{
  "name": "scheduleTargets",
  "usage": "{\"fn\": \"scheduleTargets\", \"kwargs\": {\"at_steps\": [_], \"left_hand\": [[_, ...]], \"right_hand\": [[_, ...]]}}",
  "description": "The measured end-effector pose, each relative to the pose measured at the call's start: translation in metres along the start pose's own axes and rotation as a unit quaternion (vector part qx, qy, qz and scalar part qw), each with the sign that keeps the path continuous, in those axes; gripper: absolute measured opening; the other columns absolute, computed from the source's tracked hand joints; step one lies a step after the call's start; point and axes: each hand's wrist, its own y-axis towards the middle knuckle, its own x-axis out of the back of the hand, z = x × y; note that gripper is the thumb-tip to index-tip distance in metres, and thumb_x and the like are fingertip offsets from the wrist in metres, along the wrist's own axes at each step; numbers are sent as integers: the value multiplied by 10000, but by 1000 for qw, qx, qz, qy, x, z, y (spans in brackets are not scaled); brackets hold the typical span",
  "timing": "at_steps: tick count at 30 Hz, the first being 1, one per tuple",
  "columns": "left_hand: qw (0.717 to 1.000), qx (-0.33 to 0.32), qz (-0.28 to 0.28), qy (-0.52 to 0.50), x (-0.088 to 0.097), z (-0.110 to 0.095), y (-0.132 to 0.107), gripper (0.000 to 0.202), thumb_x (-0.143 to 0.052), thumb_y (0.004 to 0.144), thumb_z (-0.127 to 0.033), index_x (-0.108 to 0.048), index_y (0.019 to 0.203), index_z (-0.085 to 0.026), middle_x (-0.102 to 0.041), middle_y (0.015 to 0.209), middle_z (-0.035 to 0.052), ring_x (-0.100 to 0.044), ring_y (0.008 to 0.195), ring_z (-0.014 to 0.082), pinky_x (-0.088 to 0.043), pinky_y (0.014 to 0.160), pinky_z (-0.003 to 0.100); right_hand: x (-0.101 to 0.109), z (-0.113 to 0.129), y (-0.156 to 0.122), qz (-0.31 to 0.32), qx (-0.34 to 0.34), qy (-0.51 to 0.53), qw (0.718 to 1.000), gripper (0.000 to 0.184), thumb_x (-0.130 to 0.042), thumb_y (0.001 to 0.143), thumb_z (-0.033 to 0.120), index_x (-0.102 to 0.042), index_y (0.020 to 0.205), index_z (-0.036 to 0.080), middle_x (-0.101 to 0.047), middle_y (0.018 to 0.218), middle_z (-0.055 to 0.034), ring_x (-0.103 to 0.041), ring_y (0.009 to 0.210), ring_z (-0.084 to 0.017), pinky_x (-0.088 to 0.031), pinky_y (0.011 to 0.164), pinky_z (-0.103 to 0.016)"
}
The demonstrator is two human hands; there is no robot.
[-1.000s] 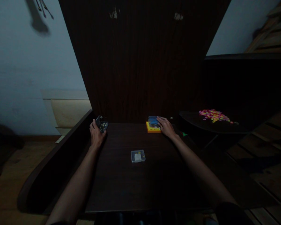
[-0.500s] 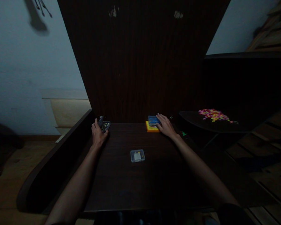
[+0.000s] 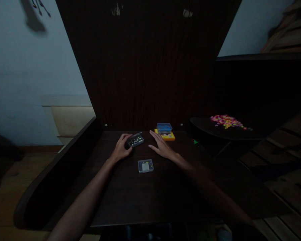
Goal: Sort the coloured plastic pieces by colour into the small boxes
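My left hand (image 3: pixel 122 147) grips the left end of a small clear plastic case (image 3: pixel 136 140), its lid tilted partly up. Several small pale pieces lie inside the case on a dark bottom. Just right of it, my right hand (image 3: pixel 161 146) holds nothing, fingers stretched out and thumb apart. Behind the right hand stands a blue-tinted plastic box (image 3: pixel 164 127) on top of a yellow box (image 3: pixel 170 136). Closer to me lies a closed clear case (image 3: pixel 145 166) with a whitish square and small yellow bits inside.
A raised side panel (image 3: pixel 57 170) borders the dark tabletop (image 3: pixel 130 201) on the left, and a tall dark board (image 3: pixel 142 67) rises behind. At right, a rounded shelf (image 3: pixel 203 127) carries a heap of colourful small pieces (image 3: pixel 227 121). A green scrap (image 3: pixel 195 142) lies near the right edge.
My left hand has brought the case with the pale pieces rightward to the middle. My right hand has left the blue and yellow boxes and moved left towards that case.
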Motion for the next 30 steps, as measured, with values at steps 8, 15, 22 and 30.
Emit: {"fn": "scheduleTargets", "kwargs": {"at_steps": [8, 15, 22, 30], "left_hand": [[995, -57, 71, -38, -10, -12, -2, 386, -595, 783, -240, -625, 1164, -181, -616, 1157, 101, -610, 1089, 239, -513, 981, 396], [993, -76, 75, -51, -15, -4, -5, 340, -584, 778, -200, -649, 1111, -170, -647, 1212, 110, -615, 1145, 235, -497, 1019, 409], [987, -90, 135, -14, -20, 5, -6, 545, -549, 835, -254, -523, 1370, -151, -472, 1459, 139, -441, 1362, 269, -395, 1120, 484], [980, -116, 160, 9, -16, 4, -7, 412, -514, 929, -342, -581, 1318, -223, -468, 1464, 96, -359, 1403, 244, -376, 1126, 464]], "right_hand": [[-22, 2, -5, 63, 3, 33, 997, 808, -590, 899, 390, -141, 1555, 247, -234, 1590, -130, -256, 1455, -265, -308, 1160, -491], [-30, -2, -8, 57, 21, 33, 998, 581, -560, 927, 291, -380, 1478, 247, -395, 1516, -101, -339, 1419, -239, -339, 1154, -489], [-33, -2, -8, 47, 38, 40, 997, 459, -547, 935, 246, -508, 1391, 208, -467, 1461, -101, -337, 1414, -242, -367, 1141, -493], [-36, -2, -10, 37, 35, 49, 997, 425, -538, 935, 219, -539, 1360, 231, -484, 1436, -81, -382, 1385, -240, -392, 1128, -486]]}}
